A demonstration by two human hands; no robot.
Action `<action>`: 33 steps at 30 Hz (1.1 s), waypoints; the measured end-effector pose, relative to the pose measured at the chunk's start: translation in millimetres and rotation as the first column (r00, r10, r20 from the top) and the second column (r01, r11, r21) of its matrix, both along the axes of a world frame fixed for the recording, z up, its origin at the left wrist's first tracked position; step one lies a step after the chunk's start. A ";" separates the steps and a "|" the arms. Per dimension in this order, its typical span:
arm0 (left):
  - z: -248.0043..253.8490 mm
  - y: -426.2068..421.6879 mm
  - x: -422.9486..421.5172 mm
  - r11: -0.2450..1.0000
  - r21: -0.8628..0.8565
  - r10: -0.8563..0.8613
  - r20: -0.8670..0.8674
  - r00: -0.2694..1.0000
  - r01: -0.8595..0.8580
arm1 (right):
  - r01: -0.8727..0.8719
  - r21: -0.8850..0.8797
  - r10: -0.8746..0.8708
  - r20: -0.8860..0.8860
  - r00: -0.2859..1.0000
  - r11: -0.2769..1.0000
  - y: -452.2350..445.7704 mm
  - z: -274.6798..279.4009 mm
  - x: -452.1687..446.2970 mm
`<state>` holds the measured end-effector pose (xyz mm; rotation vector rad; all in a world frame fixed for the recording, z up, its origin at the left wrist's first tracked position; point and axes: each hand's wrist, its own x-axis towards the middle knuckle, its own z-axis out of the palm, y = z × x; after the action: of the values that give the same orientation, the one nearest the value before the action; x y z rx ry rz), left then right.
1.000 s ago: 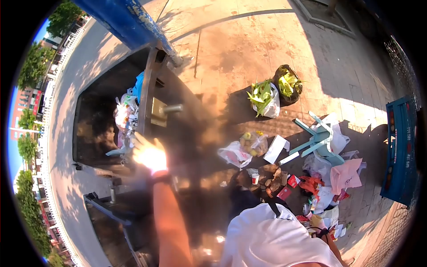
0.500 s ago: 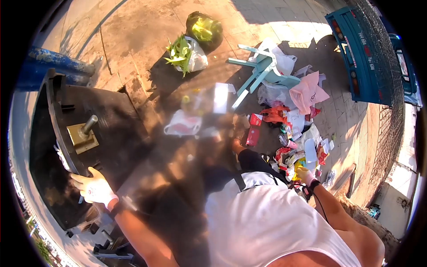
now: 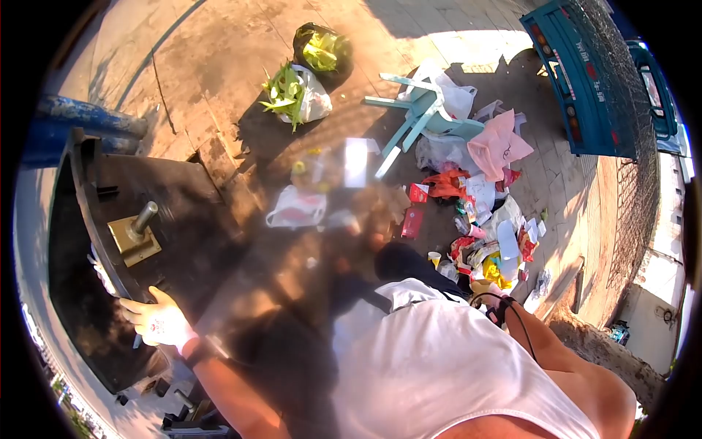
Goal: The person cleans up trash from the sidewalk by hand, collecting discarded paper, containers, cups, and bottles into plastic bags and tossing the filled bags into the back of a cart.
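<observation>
My left hand [image 3: 162, 320], in a white glove with yellowish fingers, lies at the rim of a large dark bin [image 3: 183, 190]. Its thumb and fingers are stretched apart, the fingers reaching over the edge. A brass-coloured plate with a metal pin [image 3: 139, 230] sticks out of the bin's side just beyond it. My right hand [image 3: 485, 288], also gloved, is low at the near end of a litter heap, beside a yellow plastic bag [image 3: 499, 271]. My forearm and a black cable partly cover that hand, so its grip is hidden. A paper cup [image 3: 434, 258] stands near it.
A pale blue plastic stool [image 3: 420, 117] lies tipped over among bags, with a pink bag [image 3: 499, 146] beside it. Red boxes [image 3: 412, 223] and a flattened white bag [image 3: 296, 207] lie on the paving. Farther off are bags of greens [image 3: 303, 95] and a teal truck [image 3: 581, 80].
My right hand has moved left and nearer my body, more covered by the forearm now. The paper cup has come into sight. My left hand stays at the bin's rim.
</observation>
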<state>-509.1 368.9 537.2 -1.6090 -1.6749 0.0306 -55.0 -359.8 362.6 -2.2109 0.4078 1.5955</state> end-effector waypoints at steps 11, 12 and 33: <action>-8.4 7.3 -7.3 0.979 -0.151 0.145 0.059 0.988 -0.134 | 0.201 0.181 -0.214 0.056 0.975 0.963 -28.1 -39.9 119.3; -8.6 7.1 -7.7 0.977 -0.155 0.153 0.052 0.987 -0.144 | 0.157 0.129 -0.164 0.049 0.985 0.979 -28.6 -31.8 118.6; 11.7 -3.1 28.0 0.967 -0.090 0.245 0.070 0.967 -0.239 | 0.211 0.157 -0.255 0.372 0.892 0.965 -39.1 -55.1 -18.2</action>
<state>-481.1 365.8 548.9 -1.4716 -1.9480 0.1605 -73.2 -398.9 307.5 -2.2237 0.4335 0.9970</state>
